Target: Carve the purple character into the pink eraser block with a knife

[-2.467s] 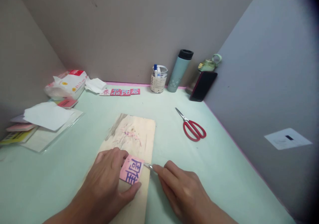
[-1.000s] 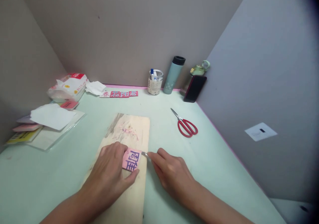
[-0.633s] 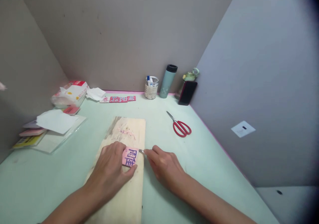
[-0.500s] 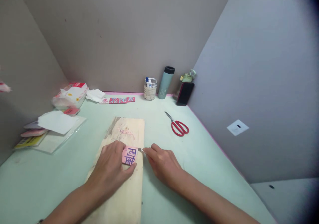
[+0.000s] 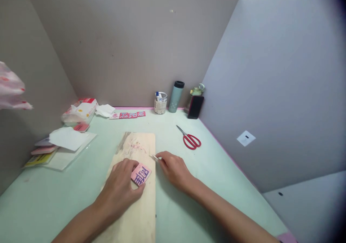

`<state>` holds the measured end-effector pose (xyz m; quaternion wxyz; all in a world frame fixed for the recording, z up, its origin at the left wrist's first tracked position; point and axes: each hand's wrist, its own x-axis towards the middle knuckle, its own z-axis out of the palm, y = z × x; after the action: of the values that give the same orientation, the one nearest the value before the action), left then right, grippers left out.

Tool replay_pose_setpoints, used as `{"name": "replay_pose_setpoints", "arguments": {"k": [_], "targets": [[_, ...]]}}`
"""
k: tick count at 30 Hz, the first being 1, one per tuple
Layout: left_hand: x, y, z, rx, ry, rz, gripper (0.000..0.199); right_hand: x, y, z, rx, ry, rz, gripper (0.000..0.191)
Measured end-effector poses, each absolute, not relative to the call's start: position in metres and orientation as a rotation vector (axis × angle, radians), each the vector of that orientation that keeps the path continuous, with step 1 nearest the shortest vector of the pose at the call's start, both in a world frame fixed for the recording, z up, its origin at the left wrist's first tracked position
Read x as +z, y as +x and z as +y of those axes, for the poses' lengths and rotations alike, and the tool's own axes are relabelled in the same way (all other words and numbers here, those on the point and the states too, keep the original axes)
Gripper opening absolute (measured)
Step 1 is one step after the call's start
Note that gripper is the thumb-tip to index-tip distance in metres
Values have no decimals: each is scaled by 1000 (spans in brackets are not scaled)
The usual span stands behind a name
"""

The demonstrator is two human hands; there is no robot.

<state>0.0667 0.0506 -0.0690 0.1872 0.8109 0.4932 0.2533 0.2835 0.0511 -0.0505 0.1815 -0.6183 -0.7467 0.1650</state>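
A pink square block (image 5: pixel 141 174) with purple characters on its top is gripped at its edges between the thumb and fingers of my left hand (image 5: pixel 121 183). It sits turned at an angle over a long pale wooden board (image 5: pixel 140 207). Pinched in my right hand (image 5: pixel 175 171) is a thin metal-tipped tool (image 5: pixel 154 157), its tip over the board's right edge, a little apart from the block. Small pink shavings (image 5: pixel 137 146) and dark smears lie on the board's far part.
Red-handled scissors (image 5: pixel 191 141) lie right of the board. Behind stand a pen jar (image 5: pixel 160 106), a bottle (image 5: pixel 176 97) and a phone (image 5: pixel 195 107). Pink character tiles (image 5: pixel 128 115), a tissue pack (image 5: pixel 83 109) and papers (image 5: pixel 67 138) are at left.
The block has turned at an angle in my left hand. The tool in my right hand has moved off the block's edge, slightly away from me. The view has shifted a little.
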Motion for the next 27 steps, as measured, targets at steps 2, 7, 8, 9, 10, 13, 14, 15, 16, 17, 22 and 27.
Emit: {"name": "replay_pose_setpoints", "arguments": {"k": [2,7,8,9,10,13,14,15,16,17,22,27], "targets": [[-72,64,53,710,2267,1364,24,-49,284,49,608,-1714,-2055,15],[-75,62,56,686,2233,1334,21,-51,278,51,889,-1597,-1979,13],[-75,62,56,679,2229,1329,20,-52,277,52,918,-1575,-1968,12],[-74,62,56,672,2226,1324,20,-52,277,54,945,-1553,-1961,11],[-74,62,56,665,2224,1321,20,-51,276,55,970,-1529,-1957,10],[-73,60,55,644,2221,1316,21,-47,277,57,1041,-1446,-1972,11],[-74,60,55,638,2221,1313,21,-45,278,57,1056,-1419,-1983,12],[-74,60,55,633,2221,1311,22,-43,279,56,1066,-1395,-1995,13],[-73,60,55,628,2221,1306,23,-41,279,56,1069,-1375,-2009,15],[-73,60,56,623,2221,1302,23,-41,279,57,1066,-1359,-2021,17],[-68,60,59,578,2218,1283,21,-49,279,73,990,-1407,-1968,23],[-70,50,63,576,2242,1203,35,-53,291,93,944,-1510,-1882,29]]}}
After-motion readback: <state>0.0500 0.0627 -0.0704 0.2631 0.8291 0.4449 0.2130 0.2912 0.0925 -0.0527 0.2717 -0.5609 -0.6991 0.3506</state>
